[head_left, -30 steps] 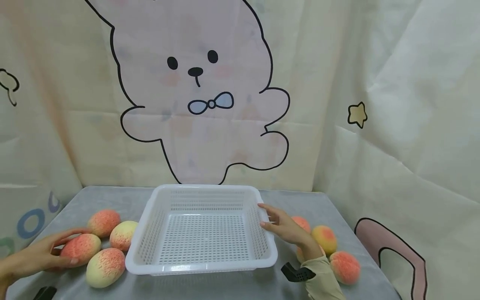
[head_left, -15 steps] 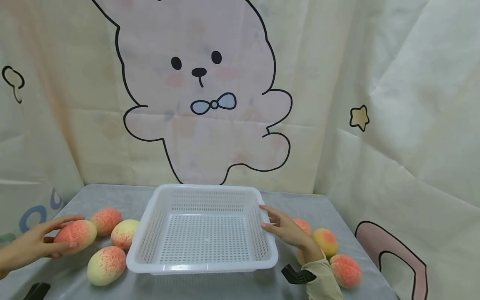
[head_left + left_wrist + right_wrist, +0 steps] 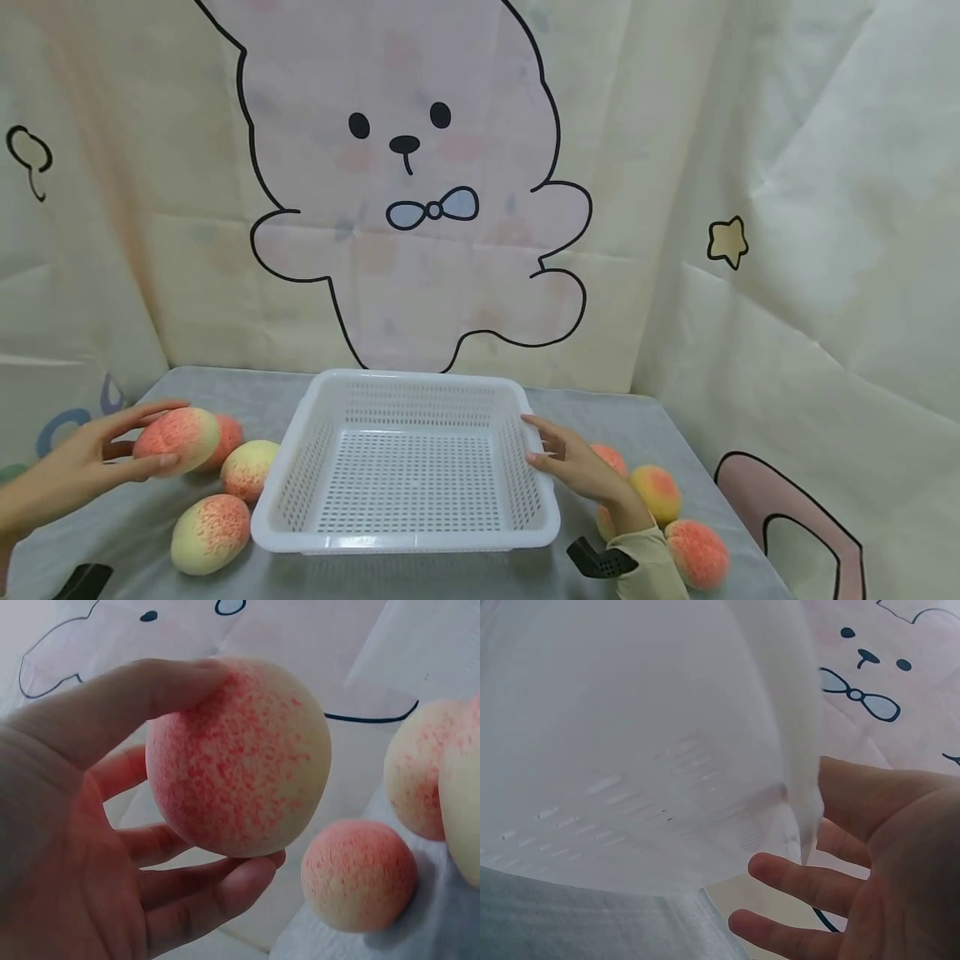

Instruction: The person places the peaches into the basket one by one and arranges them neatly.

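Observation:
My left hand grips a pink and cream peach above the table at the left, its thumb on one side and fingers on the other. In the left wrist view the same peach sits between thumb and fingers. A white plastic basket with slotted walls stands in the middle, nothing inside it. On its right rim my right hand has hold, with the thumb on one side of the edge and fingers on the other. The right wrist view shows the basket wall close beside the fingers.
Three peaches lie left of the basket: a pink one partly hidden, a second against the basket, and a third in front. Several more, including a red one, lie behind and beside the right arm. Grey cloth covers the table.
The left hand has lifted its peach off the table, first moving left, then up and to the right. The right hand and basket stay in place.

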A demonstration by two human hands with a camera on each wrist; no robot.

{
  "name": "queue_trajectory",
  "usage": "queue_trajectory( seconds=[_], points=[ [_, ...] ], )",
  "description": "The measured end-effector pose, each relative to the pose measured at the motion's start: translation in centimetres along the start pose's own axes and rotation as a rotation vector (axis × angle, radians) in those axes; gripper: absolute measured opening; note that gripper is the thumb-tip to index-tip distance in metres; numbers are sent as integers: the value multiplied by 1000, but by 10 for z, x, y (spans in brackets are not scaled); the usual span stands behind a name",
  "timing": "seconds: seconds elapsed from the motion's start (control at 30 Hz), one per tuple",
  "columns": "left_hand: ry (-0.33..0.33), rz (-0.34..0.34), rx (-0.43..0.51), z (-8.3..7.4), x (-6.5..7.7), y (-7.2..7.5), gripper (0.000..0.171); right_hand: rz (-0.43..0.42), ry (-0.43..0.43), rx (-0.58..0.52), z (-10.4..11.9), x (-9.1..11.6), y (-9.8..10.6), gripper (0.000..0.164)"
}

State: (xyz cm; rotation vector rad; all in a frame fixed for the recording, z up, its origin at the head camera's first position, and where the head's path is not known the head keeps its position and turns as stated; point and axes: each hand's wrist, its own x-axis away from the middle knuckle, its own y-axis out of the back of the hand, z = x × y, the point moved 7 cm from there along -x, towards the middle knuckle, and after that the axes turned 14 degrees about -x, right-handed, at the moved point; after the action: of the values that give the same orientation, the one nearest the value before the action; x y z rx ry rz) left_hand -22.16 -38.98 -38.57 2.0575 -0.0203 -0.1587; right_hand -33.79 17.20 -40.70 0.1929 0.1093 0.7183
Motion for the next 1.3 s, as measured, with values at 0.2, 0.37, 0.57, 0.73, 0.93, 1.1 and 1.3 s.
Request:
queue_trajectory(
  seconds=[0.2,0.37,0.57,0.73,0.93,1.1,1.3],
  points=[
    [-43,-31,-16,-24,-11,9,63,2,24,-3,4,-1,1,71],
    [-65,-13,-65,-49,-25,13,59,6,28,-15,1,-1,2,70],
    [-174,10,-28,-83,-42,15,52,3,27,-29,-4,2,0,70],
    [-183,70,11,-111,-57,12,57,-1,23,-45,-5,3,0,71],
    [-193,202,131,-125,-83,-8,58,4,29,-47,-6,4,-2,71],
    [-168,281,156,-130,-101,-24,59,12,30,-51,-5,3,-5,71],
    [-154,338,106,-147,-116,-37,64,-17,26,-30,-1,2,-3,72]
  ],
)
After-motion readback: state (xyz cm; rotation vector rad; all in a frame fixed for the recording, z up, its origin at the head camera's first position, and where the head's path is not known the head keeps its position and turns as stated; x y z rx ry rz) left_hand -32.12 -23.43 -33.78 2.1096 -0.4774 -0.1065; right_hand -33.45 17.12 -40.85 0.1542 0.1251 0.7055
